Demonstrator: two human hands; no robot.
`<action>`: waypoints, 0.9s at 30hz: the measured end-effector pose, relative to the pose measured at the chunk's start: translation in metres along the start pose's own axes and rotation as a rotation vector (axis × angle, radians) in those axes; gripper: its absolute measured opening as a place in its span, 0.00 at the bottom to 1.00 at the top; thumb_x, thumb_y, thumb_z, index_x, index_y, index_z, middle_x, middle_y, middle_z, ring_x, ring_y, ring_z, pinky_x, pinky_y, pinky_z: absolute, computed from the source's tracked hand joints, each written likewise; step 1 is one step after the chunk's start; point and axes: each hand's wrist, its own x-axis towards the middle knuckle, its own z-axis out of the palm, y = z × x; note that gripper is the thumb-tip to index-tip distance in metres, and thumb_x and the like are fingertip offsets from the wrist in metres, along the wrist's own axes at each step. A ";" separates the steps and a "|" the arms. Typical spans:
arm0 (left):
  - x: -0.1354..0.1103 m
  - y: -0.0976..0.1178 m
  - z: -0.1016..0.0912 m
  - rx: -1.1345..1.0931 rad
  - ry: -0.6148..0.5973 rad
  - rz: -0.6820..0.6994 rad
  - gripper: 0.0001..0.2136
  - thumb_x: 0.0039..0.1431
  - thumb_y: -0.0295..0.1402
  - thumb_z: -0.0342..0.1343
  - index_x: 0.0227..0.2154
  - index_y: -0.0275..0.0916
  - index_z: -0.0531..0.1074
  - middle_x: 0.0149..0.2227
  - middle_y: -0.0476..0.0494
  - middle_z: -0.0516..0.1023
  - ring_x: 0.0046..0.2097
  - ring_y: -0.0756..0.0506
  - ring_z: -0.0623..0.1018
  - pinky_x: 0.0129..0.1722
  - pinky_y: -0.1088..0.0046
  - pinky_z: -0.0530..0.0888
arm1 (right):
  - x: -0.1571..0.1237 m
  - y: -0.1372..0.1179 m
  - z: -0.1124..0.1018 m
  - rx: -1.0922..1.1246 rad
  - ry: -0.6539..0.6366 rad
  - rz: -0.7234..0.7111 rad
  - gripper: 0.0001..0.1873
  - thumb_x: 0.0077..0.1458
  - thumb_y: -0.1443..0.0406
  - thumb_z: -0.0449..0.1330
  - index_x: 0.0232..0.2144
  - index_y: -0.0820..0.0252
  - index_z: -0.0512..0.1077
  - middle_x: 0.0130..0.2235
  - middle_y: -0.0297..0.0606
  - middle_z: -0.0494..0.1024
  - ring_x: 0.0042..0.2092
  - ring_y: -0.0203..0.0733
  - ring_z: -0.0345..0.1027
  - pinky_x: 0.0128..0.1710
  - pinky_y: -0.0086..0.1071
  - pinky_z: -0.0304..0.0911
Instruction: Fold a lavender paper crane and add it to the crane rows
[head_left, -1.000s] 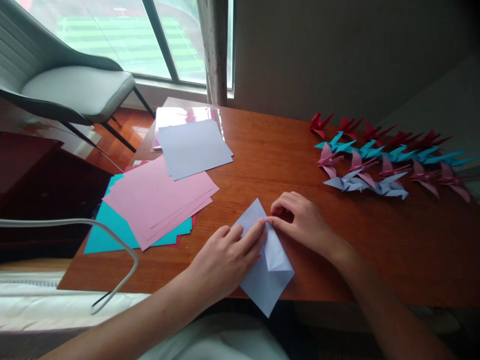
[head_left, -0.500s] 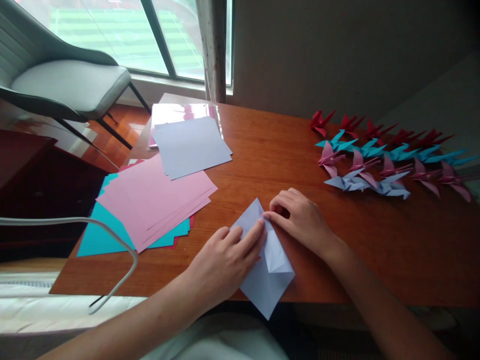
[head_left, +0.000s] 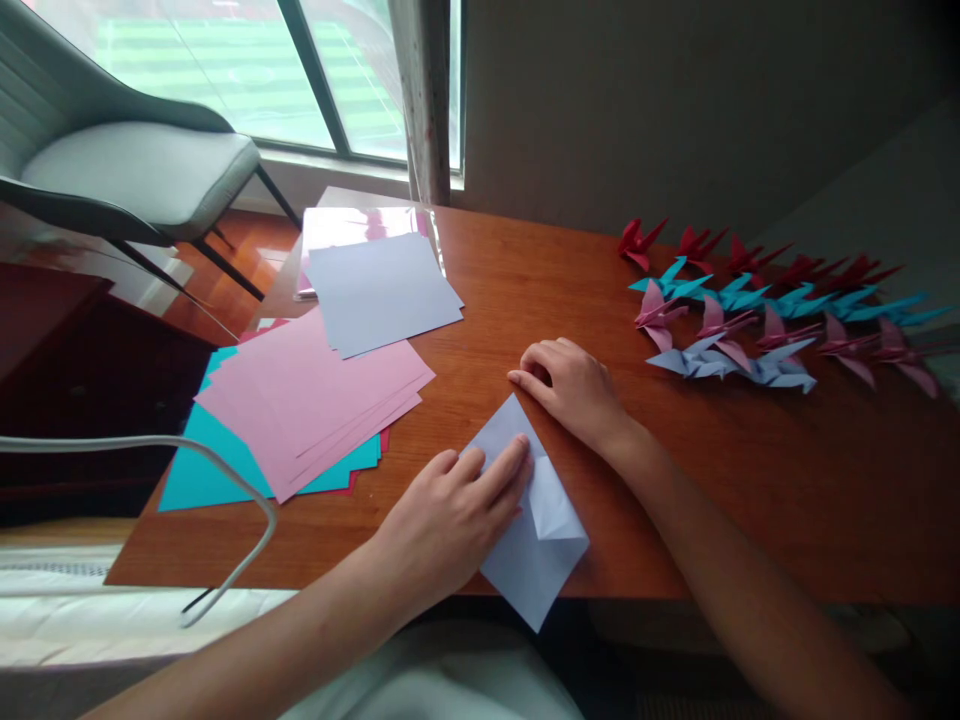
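A pale lavender sheet of origami paper (head_left: pixel 517 585), partly folded into a diamond, lies at the table's front edge with its near corner jutting past it. My left hand (head_left: pixel 461 510) holds it down from the left, the index fingertip pressed near the upper middle and the other fingers bent. A raised folded flap (head_left: pixel 553 505) shows to the right of those fingers. Beyond the far corner, apart from the paper, my right hand (head_left: pixel 574 390) is closed, its fingers curled and thumb near the index finger. Nothing shows in it; its palm is hidden.
Loose pink sheets (head_left: pixel 315 400), blue sheets (head_left: pixel 217 460) and lavender sheets (head_left: pixel 386 295) overlap on the left, by a clear packet (head_left: pixel 360 225). Rows of folded paper cranes (head_left: pixel 727 295) stand at the right. A white cable (head_left: pixel 225 465) arches over the table's left corner.
My right hand has left the paper's right edge and moved away from me, past the far corner. My left hand stays pressed on the paper.
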 end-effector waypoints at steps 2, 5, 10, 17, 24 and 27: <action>0.000 0.000 0.000 -0.002 0.001 -0.003 0.21 0.74 0.35 0.41 0.63 0.39 0.66 0.69 0.46 0.63 0.45 0.43 0.74 0.40 0.62 0.73 | -0.006 0.003 -0.003 0.036 -0.022 -0.017 0.12 0.63 0.58 0.62 0.29 0.57 0.70 0.33 0.34 0.76 0.38 0.42 0.67 0.36 0.33 0.56; 0.000 0.000 0.000 -0.006 0.006 -0.007 0.21 0.73 0.35 0.42 0.63 0.39 0.66 0.69 0.46 0.63 0.45 0.42 0.74 0.41 0.62 0.73 | -0.021 0.007 -0.009 0.069 -0.078 -0.044 0.13 0.61 0.56 0.64 0.30 0.57 0.69 0.33 0.33 0.75 0.37 0.41 0.66 0.38 0.33 0.58; 0.000 0.000 -0.001 -0.011 0.013 -0.009 0.21 0.73 0.35 0.41 0.64 0.38 0.65 0.69 0.45 0.62 0.44 0.42 0.74 0.40 0.62 0.72 | -0.050 0.013 -0.018 0.048 -0.128 -0.068 0.17 0.57 0.53 0.67 0.30 0.57 0.68 0.35 0.34 0.74 0.39 0.43 0.66 0.39 0.33 0.59; 0.000 0.000 0.001 -0.022 0.018 -0.006 0.21 0.73 0.34 0.42 0.64 0.40 0.65 0.69 0.46 0.63 0.44 0.42 0.74 0.41 0.62 0.71 | -0.058 0.015 -0.029 0.030 -0.215 -0.114 0.16 0.55 0.53 0.68 0.32 0.57 0.69 0.34 0.34 0.73 0.39 0.43 0.66 0.38 0.34 0.60; -0.001 -0.001 0.000 -0.026 0.011 -0.008 0.20 0.73 0.34 0.43 0.63 0.39 0.66 0.69 0.45 0.63 0.43 0.42 0.74 0.42 0.62 0.71 | -0.031 0.004 -0.017 -0.046 -0.142 -0.066 0.10 0.60 0.60 0.65 0.32 0.57 0.70 0.36 0.34 0.76 0.40 0.43 0.66 0.36 0.33 0.57; -0.001 -0.001 0.000 -0.030 0.002 -0.009 0.20 0.72 0.35 0.43 0.63 0.40 0.66 0.69 0.46 0.63 0.44 0.42 0.74 0.41 0.62 0.72 | -0.013 0.000 -0.012 -0.072 -0.123 -0.047 0.11 0.61 0.58 0.64 0.31 0.56 0.70 0.36 0.35 0.77 0.41 0.43 0.66 0.33 0.33 0.54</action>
